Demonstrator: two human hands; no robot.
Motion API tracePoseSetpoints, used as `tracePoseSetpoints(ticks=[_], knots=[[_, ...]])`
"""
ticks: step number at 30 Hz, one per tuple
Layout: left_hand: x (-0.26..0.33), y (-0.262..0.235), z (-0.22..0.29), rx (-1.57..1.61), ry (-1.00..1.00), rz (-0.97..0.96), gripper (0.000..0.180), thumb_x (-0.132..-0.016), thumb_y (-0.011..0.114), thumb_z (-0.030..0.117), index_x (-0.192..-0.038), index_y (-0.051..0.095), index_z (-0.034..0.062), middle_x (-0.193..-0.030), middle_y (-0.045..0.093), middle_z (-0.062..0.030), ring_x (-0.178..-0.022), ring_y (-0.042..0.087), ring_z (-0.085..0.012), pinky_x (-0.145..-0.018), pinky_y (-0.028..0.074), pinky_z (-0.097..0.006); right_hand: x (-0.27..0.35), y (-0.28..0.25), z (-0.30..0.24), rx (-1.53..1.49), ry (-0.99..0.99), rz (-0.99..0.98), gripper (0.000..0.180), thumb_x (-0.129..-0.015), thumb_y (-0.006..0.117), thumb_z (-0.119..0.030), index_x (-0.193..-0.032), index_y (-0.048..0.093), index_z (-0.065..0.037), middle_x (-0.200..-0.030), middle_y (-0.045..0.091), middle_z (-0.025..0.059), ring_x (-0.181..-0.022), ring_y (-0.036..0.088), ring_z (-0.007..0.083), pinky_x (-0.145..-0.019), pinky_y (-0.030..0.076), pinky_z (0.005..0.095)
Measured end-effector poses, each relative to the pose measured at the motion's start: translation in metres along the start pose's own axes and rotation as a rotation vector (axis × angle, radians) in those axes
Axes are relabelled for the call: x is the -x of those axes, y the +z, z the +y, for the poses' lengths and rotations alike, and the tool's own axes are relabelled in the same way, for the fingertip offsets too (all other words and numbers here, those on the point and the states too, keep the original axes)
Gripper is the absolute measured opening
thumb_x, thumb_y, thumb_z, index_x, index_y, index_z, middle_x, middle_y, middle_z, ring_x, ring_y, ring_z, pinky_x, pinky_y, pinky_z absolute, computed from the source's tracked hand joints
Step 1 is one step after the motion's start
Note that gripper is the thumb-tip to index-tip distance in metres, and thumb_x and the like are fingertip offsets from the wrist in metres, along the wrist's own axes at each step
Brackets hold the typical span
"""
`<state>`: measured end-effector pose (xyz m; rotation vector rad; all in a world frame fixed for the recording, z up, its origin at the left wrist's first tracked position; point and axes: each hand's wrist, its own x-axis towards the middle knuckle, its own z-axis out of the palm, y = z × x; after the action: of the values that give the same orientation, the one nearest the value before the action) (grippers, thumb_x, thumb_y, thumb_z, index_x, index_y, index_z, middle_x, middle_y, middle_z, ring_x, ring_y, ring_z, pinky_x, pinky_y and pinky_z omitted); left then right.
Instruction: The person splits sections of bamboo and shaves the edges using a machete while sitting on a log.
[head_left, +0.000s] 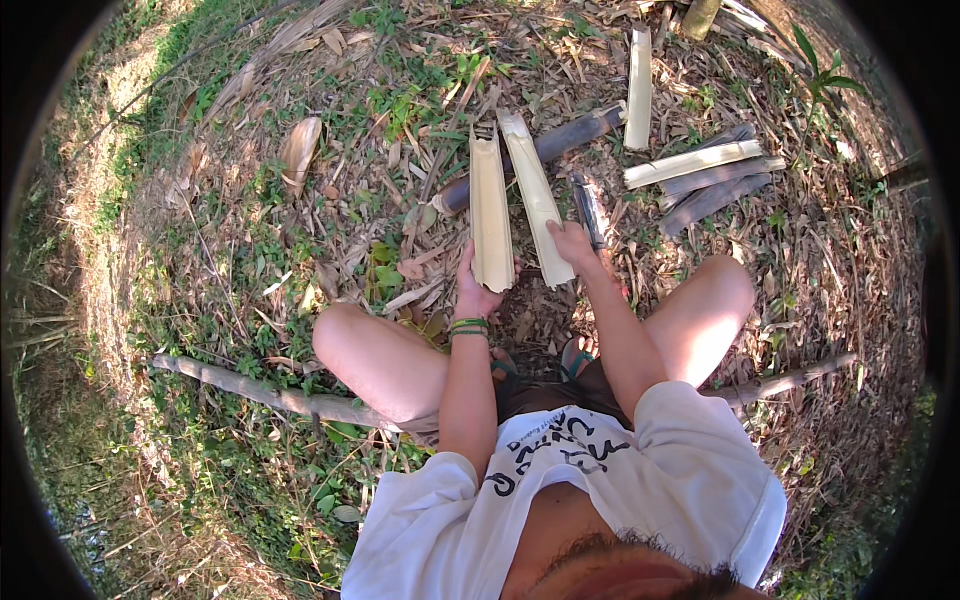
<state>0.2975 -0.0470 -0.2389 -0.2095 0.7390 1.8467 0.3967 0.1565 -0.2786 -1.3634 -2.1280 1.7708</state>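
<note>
My left hand (pixel 476 283) cups the near end of a split bamboo half (pixel 490 215) from below. Its pale, hollow inner face is turned up and its far end is jagged. Beside it, my right hand (pixel 571 246) grips the right edge of a second split bamboo piece (pixel 531 190) near its lower end. The two pieces sit apart, closer together at their far ends. Beyond and partly behind them, a dark, uncut bamboo pole (pixel 577 136) slants across the ground. Close to my right hand lies a dark, narrow object (pixel 589 212) whose kind I cannot make out.
At the right, several split bamboo pieces (pixel 716 178) lie stacked, pale and dark. Another pale bamboo strip (pixel 638 90) lies farther off, near a stump (pixel 700 18). Dry leaves cover the ground. I sit on a thin log (pixel 270 397) that runs sideways beneath me.
</note>
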Motion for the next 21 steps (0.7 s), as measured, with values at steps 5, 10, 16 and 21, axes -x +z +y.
tracePoseSetpoints(ticks=[5, 10, 16, 21], knots=[[0.027, 0.021, 0.031, 0.148, 0.099, -0.064, 0.073, -0.098, 0.04, 0.065, -0.132, 0.057, 0.0023, -0.098, 0.067, -0.0227, -0.077, 0.067, -0.0337, -0.066, 0.057, -0.043, 0.007, 0.004, -0.004, -0.109, -0.322, 0.081, 0.049, -0.101, 0.058, -0.042, -0.101, 0.069, 0.006, -0.087, 0.07, 0.0217, -0.086, 0.069, 0.0267, -0.078, 0.051, 0.0419], [0.072, 0.042, 0.081, 0.097, 0.258, -0.081, 0.07, -0.098, 0.042, 0.063, -0.133, 0.056, 0.004, -0.1, 0.066, -0.0223, -0.08, 0.065, -0.0324, -0.068, 0.057, -0.041, -0.025, -0.038, -0.025, 0.158, -0.46, 0.264, 0.044, -0.102, 0.057, -0.037, -0.091, 0.065, 0.005, -0.086, 0.066, 0.0318, -0.084, 0.067, 0.0463, -0.074, 0.05, 0.0519], [0.068, 0.032, 0.146, -0.116, 0.542, 0.35, 0.06, -0.096, 0.063, 0.047, -0.136, 0.052, 0.0029, -0.118, 0.066, -0.0135, -0.103, 0.066, -0.0316, -0.084, 0.058, -0.047, -0.049, -0.074, 0.003, 0.172, -0.231, 0.62, 0.047, -0.103, 0.055, -0.036, -0.102, 0.066, 0.01, -0.091, 0.07, 0.0314, -0.089, 0.068, 0.0484, -0.081, 0.051, 0.052], [0.027, -0.025, 0.143, -0.523, 0.487, 0.937, 0.085, -0.091, 0.067, 0.056, -0.151, 0.038, 0.0029, -0.14, 0.052, -0.022, -0.127, 0.052, -0.0394, -0.105, 0.044, -0.054, -0.005, -0.027, -0.059, -0.085, -0.114, 0.3, 0.045, -0.101, 0.055, -0.031, -0.113, 0.065, 0.011, -0.105, 0.07, 0.029, -0.097, 0.07, 0.0381, -0.088, 0.051, 0.0437]])
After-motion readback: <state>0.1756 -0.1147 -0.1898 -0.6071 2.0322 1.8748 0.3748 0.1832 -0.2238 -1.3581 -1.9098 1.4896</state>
